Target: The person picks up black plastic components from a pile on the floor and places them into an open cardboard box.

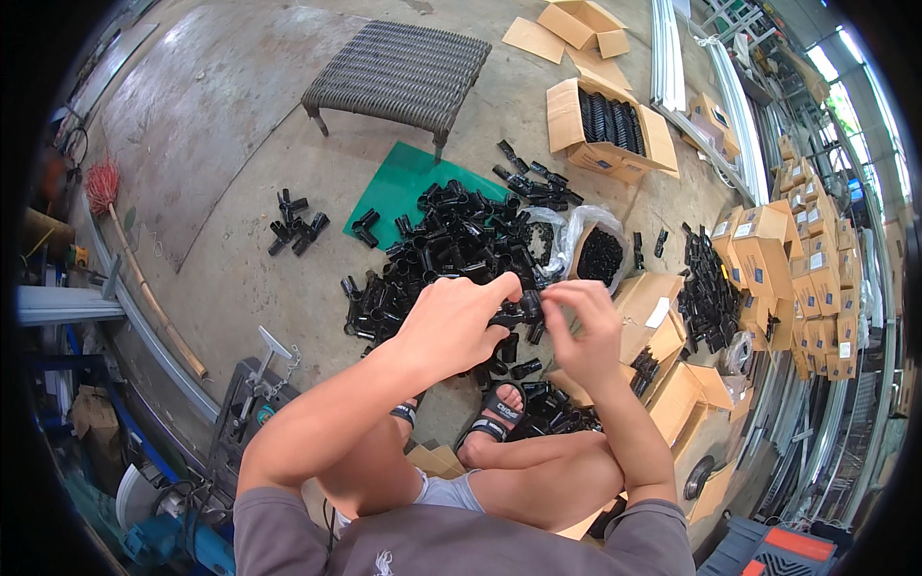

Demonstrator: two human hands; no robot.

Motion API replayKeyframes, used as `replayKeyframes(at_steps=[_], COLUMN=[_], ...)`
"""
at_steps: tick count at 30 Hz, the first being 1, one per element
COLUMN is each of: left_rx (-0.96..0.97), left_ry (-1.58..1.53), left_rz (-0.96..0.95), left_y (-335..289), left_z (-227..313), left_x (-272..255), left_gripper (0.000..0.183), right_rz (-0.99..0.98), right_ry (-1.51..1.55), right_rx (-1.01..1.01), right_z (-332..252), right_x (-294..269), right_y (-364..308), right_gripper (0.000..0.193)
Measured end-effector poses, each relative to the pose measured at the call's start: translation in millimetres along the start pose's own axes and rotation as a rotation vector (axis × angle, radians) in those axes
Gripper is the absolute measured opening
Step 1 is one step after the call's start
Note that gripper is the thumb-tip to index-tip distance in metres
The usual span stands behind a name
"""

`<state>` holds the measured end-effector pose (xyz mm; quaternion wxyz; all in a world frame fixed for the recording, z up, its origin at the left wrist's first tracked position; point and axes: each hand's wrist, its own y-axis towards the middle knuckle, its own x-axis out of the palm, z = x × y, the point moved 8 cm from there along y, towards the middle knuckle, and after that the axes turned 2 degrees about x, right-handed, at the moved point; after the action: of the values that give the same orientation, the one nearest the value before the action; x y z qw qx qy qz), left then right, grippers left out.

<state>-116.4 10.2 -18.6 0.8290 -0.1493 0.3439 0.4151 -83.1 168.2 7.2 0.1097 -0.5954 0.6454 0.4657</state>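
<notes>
My left hand [459,322] is closed around a black plastic pipe fitting [520,309], held above a big heap of similar fittings [451,235]. Thumb and index finger of my right hand [586,331] are pinched together at the fitting's right end; whatever lies between them is too small to make out. Part of the heap rests on a green sheet [379,192]. To the right of the heap, an open clear plastic bag [579,226] holds small black parts [600,252].
A woven stool [399,77] stands beyond the heap. An open carton [595,154] of black ribbed parts sits at far right, with stacked cartons [816,278] along that side. More fittings [709,293] lie right. At left are a broom [144,259] and a blue power tool [182,538].
</notes>
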Motion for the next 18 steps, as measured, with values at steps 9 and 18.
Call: replayKeyframes(at_steps=[9, 18], left_rx=[-0.126, -0.081], left_ry=[-0.028, -0.021], left_rz=[0.002, 0.159], left_y=[2.2, 10.3], left_z=[-11.6, -9.3], left_x=[-11.9, -27.5], left_gripper=[0.038, 0.026], right_rz=[0.001, -0.387], right_ry=[0.098, -0.343], right_rx=[0.739, 0.825], right_z=[220.2, 371.5], right_x=[46.7, 158.6], right_y=[-17.9, -47.9], right_gripper=[0.020, 0.021])
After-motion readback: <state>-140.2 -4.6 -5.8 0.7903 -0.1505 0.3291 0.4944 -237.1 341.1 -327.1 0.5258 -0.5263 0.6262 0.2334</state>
